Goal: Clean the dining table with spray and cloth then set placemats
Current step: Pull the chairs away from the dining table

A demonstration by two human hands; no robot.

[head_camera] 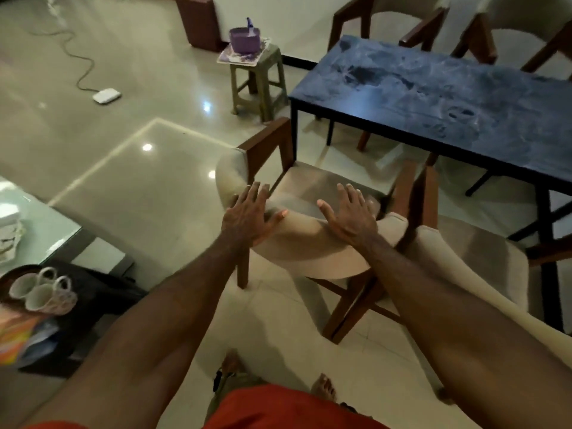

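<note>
We stand behind a cream-upholstered wooden armchair (pixel 309 239), both arms stretched forward. Our left hand (pixel 247 216) lies flat with fingers straight and spread on the left end of its curved backrest; our right hand (pixel 349 216) rests the same way on the right end, gripping nothing. The chair sits at the near left corner of the dark blue rectangular dining table (pixel 448 97), whose top shows pale smears and streaks. A second cream chair (pixel 483 267) presses against the first on the right, along the table's near edge, and two more wooden-armed chairs (pixel 402 23) stand at the far edge. Off the table's left end, a grey-green plastic stool (pixel 260 78) carries patterned placemats (pixel 238 57) and a purple plastic basket (pixel 244 40) with a spray bottle's (pixel 250 24) blue top poking out; we cannot make out a cloth. A white power adapter (pixel 106 95) with its cable lies on the glossy tiled floor (pixel 139 181). At lower left, patterned ceramic cups (pixel 43 292) sit on a dark tray beside a glass-topped table (pixel 46 227).
</note>
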